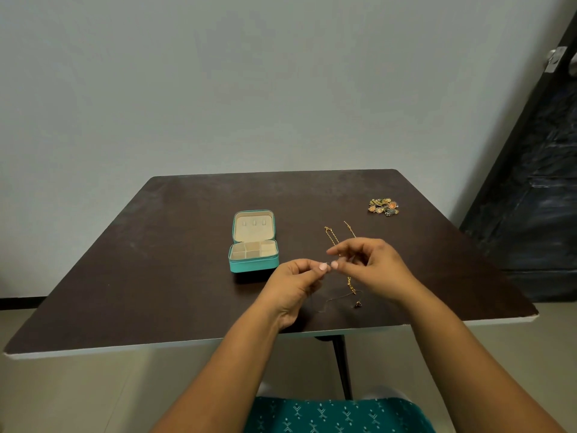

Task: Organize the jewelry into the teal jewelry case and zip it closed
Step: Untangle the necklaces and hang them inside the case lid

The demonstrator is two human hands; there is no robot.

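Observation:
The teal jewelry case (pixel 253 264) lies open on the dark table, beige lid raised, its compartments showing nothing inside. My left hand (pixel 296 285) and my right hand (pixel 373 264) meet just right of the case, thumb and fingertips of each pinching a thin gold chain (pixel 335 300) at its clasp. The chain hangs down to the table, ending near a small dark pendant (pixel 357 304). A thicker gold chain (pixel 331 237) lies on the table, partly hidden behind my right hand. A heap of colourful earrings (pixel 384 207) sits at the far right.
The dark brown table (pixel 156 260) has a white front edge close to me. A grey wall stands behind it and a dark door (pixel 537 182) at the right. My teal patterned clothing (pixel 337 414) shows at the bottom.

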